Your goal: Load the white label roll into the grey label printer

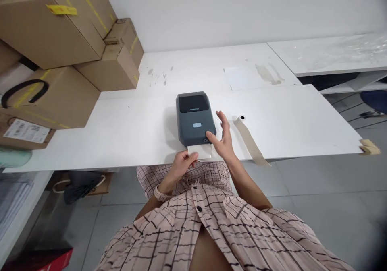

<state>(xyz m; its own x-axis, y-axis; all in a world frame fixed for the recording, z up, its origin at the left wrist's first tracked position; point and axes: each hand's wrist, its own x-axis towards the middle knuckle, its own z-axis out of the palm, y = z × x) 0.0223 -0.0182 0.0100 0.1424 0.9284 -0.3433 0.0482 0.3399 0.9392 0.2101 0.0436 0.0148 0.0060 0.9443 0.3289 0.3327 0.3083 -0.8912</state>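
Note:
A dark grey label printer [195, 120] stands on the white table near its front edge, with a dark window on top and a light button in the middle. A white label [201, 151] sticks out of its front slot. My left hand [182, 164] pinches the left corner of that label between thumb and fingers. My right hand [223, 140] is at the printer's front right corner, thumb on the round power button, the other fingers stretched out along its side. Right of that hand lies a small roll [242, 118] with a beige strip [253, 144] unrolled over the table edge.
Cardboard boxes [81, 81] are stacked at the left, one with a black strap [26, 86]. A white sheet [242, 77] lies at the back of the table [296, 122]. Beige tape [369, 146] wraps the right corner. Below left hangs a dark bag [78, 184].

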